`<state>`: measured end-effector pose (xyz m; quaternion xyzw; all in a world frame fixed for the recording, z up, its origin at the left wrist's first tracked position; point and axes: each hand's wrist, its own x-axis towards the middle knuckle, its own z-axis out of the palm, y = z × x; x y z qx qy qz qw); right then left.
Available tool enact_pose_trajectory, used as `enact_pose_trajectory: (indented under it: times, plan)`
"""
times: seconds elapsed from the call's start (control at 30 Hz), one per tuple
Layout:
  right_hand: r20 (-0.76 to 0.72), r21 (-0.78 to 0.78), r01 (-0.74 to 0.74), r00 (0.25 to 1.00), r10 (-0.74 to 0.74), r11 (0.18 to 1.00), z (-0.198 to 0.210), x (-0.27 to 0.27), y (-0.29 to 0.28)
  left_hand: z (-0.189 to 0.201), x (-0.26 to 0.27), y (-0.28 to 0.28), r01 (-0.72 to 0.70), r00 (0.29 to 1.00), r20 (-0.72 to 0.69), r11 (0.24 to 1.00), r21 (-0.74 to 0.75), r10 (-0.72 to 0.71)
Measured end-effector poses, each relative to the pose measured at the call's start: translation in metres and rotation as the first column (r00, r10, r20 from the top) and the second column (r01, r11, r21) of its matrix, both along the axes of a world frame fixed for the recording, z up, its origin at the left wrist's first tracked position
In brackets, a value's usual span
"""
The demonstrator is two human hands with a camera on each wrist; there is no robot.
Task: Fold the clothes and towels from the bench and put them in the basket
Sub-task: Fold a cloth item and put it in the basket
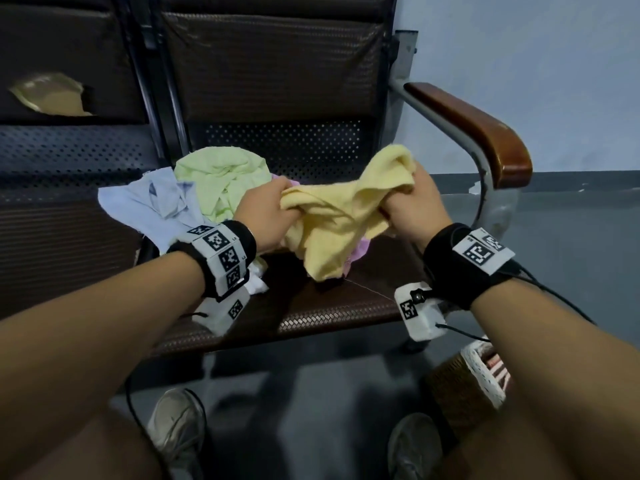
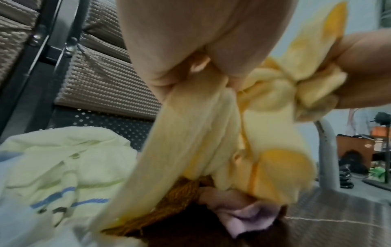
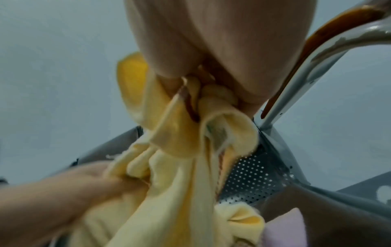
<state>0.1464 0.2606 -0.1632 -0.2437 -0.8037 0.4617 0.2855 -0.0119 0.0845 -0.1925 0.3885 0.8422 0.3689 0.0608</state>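
Note:
A crumpled yellow towel [image 1: 341, 216] hangs bunched between both hands above the bench seat [image 1: 311, 306]. My left hand [image 1: 273, 206] grips its left edge, and my right hand [image 1: 408, 199] grips its right end, which sticks up above the fist. In the left wrist view the yellow towel [image 2: 211, 142] drapes down from the curled fingers [image 2: 203, 65]. In the right wrist view the yellow towel [image 3: 180, 150] is bunched in the fist. Behind the towel lie a pale green garment [image 1: 221, 178], a light blue shirt [image 1: 152, 202] and a pink cloth [image 1: 358, 251]. The wicker basket [image 1: 467, 379] stands on the floor at lower right.
The bench has a dark woven backrest [image 1: 277, 64] and a wooden armrest [image 1: 478, 126] on a metal frame at the right. A mustard-brown knitted piece [image 2: 180, 208] lies under the towel. My shoes [image 1: 176, 424] stand on the grey floor in front of the bench.

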Motion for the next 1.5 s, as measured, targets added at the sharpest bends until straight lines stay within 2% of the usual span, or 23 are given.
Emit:
enact_pose_trajectory:
  times: [0.07, 0.13, 0.2, 0.27, 0.33, 0.4, 0.43, 0.5, 0.57, 0.63, 0.73, 0.8, 0.9, 1.0, 1.07, 1.13, 1.2, 1.27, 1.33, 1.4, 1.5]
  plan:
    - [0.091, 0.118, -0.008, 0.996, -0.003, 0.993, -0.007, 0.002, 0.001, 0.007, 0.008, 0.005, -0.023, 0.996, 0.083, 0.995, 0.101, 0.015]
    - [0.206, 0.183, -0.080, 0.978, 0.042, 0.980, -0.012, 0.001, 0.000, 0.013, 0.015, 0.010, -0.054, 0.977, 0.212, 0.983, 0.174, 0.016]
    - [0.382, 0.262, -0.182, 0.921, 0.071, 0.948, -0.016, -0.003, -0.001, 0.022, 0.018, 0.014, -0.122, 0.934, 0.355, 0.965, 0.230, 0.034]
    - [0.472, 0.267, -0.254, 0.875, 0.104, 0.930, -0.018, -0.006, -0.004, 0.029, 0.020, 0.014, -0.174, 0.889, 0.457, 0.943, 0.282, 0.027]
    - [0.456, 0.197, -0.281, 0.875, 0.166, 0.939, -0.019, -0.009, -0.010, 0.033, 0.021, 0.013, -0.145, 0.871, 0.491, 0.948, 0.285, -0.014]
    - [0.388, 0.197, -0.242, 0.909, 0.151, 0.950, -0.019, -0.013, -0.013, 0.035, 0.021, 0.012, -0.111, 0.843, 0.537, 0.962, 0.248, -0.042]
    - [0.333, 0.219, -0.192, 0.936, 0.112, 0.957, -0.018, -0.014, -0.014, 0.034, 0.020, 0.012, -0.112, 0.827, 0.562, 0.968, 0.225, -0.035]
    - [0.192, 0.255, -0.092, 0.981, 0.043, 0.963, -0.014, -0.015, -0.015, 0.032, 0.015, 0.012, -0.133, 0.839, 0.543, 0.979, 0.157, 0.027]
    - [0.095, 0.286, -0.063, 0.995, 0.037, 0.956, -0.008, -0.014, -0.017, 0.029, 0.008, 0.012, -0.159, 0.848, 0.524, 0.982, 0.102, 0.083]
    - [0.093, 0.328, -0.111, 0.992, 0.085, 0.938, -0.003, -0.012, -0.020, 0.027, 0.002, 0.013, -0.219, 0.789, 0.602, 0.972, 0.091, 0.121]
    - [0.172, 0.383, -0.243, 0.967, 0.190, 0.891, -0.002, -0.006, -0.029, 0.028, -0.001, 0.014, -0.391, 0.611, 0.785, 0.902, 0.183, 0.106]
    - [0.185, 0.408, -0.307, 0.950, 0.251, 0.860, -0.003, -0.004, -0.035, 0.030, -0.002, 0.015, -0.437, 0.578, 0.813, 0.866, 0.242, 0.065]
    - [0.195, 0.445, -0.353, 0.935, 0.295, 0.823, -0.003, -0.005, -0.037, 0.031, -0.007, 0.015, -0.457, 0.604, 0.794, 0.846, 0.275, 0.068]
    - [0.310, 0.492, -0.463, 0.884, 0.349, 0.737, -0.005, -0.007, -0.039, 0.034, -0.009, 0.014, -0.427, 0.629, 0.774, 0.864, 0.268, 0.071]
    - [0.400, 0.513, -0.489, 0.863, 0.308, 0.706, -0.010, -0.008, -0.039, 0.034, -0.009, 0.014, -0.421, 0.623, 0.778, 0.872, 0.249, 0.079]
    - [0.450, 0.563, -0.405, 0.881, 0.144, 0.721, -0.013, -0.010, -0.036, 0.035, -0.009, 0.014, -0.391, 0.629, 0.774, 0.890, 0.233, 0.074]
    - [0.422, 0.580, -0.290, 0.906, 0.023, 0.761, -0.012, -0.012, -0.031, 0.036, -0.007, 0.011, -0.267, 0.688, 0.724, 0.944, 0.194, 0.046]
    - [0.347, 0.531, -0.241, 0.937, 0.051, 0.812, -0.011, -0.013, -0.031, 0.034, -0.003, 0.008, -0.114, 0.782, 0.623, 0.987, 0.115, 0.017]
    - [0.280, 0.492, -0.273, 0.949, 0.147, 0.827, -0.009, -0.013, -0.037, 0.030, 0.003, 0.009, -0.047, 0.837, 0.547, 0.997, 0.067, 0.003]
    - [0.238, 0.504, -0.320, 0.944, 0.227, 0.803, -0.007, -0.014, -0.043, 0.026, 0.010, 0.010, -0.022, 0.835, 0.549, 0.996, 0.085, -0.028]
    - [0.226, 0.492, -0.309, 0.948, 0.224, 0.814, -0.006, -0.015, -0.045, 0.025, 0.018, 0.012, 0.102, 0.818, 0.559, 0.990, 0.094, -0.137]
